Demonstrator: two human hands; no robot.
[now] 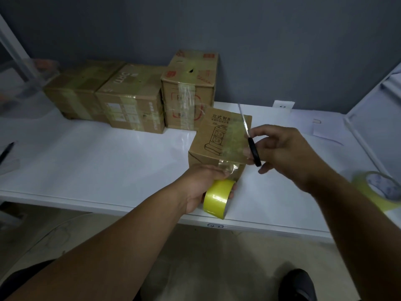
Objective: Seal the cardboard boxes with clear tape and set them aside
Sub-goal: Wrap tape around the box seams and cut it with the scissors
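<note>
White table (91, 161): hands (tape (217, 197), scissors (252, 148)).

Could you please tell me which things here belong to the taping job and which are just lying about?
In use: box being taped, tape roll in left hand, scissors in right hand, three taped boxes.

Lying about: second tape roll, pen, papers.
</note>
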